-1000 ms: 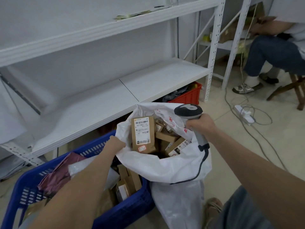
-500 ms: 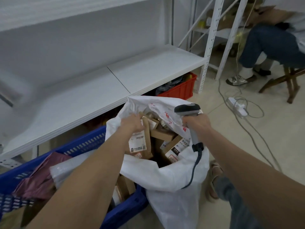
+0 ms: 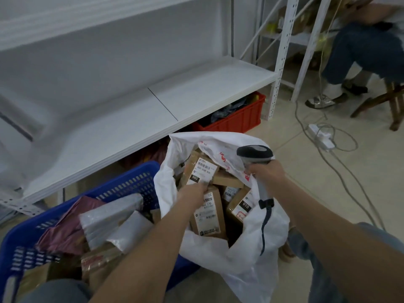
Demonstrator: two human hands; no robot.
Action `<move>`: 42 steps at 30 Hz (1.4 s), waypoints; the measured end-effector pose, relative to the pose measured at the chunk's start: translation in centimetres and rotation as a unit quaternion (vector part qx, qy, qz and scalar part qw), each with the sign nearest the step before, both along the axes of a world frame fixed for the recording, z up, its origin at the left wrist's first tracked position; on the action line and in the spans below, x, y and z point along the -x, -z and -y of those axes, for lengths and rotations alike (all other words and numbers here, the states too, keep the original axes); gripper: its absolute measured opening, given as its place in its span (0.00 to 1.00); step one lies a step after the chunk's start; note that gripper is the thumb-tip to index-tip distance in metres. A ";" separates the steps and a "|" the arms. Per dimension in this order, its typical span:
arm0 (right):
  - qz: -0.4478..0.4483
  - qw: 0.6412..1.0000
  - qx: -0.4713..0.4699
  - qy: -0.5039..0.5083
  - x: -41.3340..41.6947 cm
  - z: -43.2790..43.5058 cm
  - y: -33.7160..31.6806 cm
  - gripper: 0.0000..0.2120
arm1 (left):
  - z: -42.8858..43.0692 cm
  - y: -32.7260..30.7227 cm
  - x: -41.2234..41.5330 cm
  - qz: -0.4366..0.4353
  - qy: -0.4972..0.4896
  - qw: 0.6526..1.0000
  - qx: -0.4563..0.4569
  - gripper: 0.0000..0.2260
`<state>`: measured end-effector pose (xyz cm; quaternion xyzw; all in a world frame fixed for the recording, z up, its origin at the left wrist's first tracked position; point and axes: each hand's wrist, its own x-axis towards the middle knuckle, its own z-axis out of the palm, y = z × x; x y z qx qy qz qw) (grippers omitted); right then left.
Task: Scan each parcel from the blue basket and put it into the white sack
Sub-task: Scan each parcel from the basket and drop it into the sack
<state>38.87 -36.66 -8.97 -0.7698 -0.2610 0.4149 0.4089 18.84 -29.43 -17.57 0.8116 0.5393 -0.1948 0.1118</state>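
The white sack (image 3: 244,256) stands open in front of me, holding several brown cardboard parcels with white labels. My left hand (image 3: 193,192) is inside its mouth, fingers closed on the top edge of a brown labelled parcel (image 3: 209,217) that stands upright among the others. My right hand (image 3: 265,172) grips the grey barcode scanner (image 3: 255,155) by its handle at the sack's right rim, cable hanging down. The blue basket (image 3: 122,186) sits to the left of the sack, with a maroon bag, clear-wrapped packets and brown parcels in it.
A low white shelf (image 3: 153,106) runs behind the basket and sack, with a red crate (image 3: 238,120) under it. On the floor at right lie cables and a white power strip (image 3: 321,136). A seated person (image 3: 367,53) on a wooden stool is at top right.
My left hand has lowered the brown parcel from above the sack's rim down among the parcels inside. The scanner hand stayed at the sack's right rim.
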 end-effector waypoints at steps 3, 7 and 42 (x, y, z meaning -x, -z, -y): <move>0.022 0.999 0.031 -0.001 -0.4 0.1 1.0 0.08 | 0.8 -0.7 -0.1 0.023 0.012 1.000 0.005 0.18; 0.027 0.999 0.040 0.010 -0.9 -0.5 1.7 0.13 | -1.9 -3.8 1.8 0.064 -0.107 0.974 -0.189 0.25; -0.058 0.997 -0.027 -0.048 -2.6 2.6 2.3 0.12 | 2.3 0.6 6.7 0.520 -0.642 0.534 0.177 0.25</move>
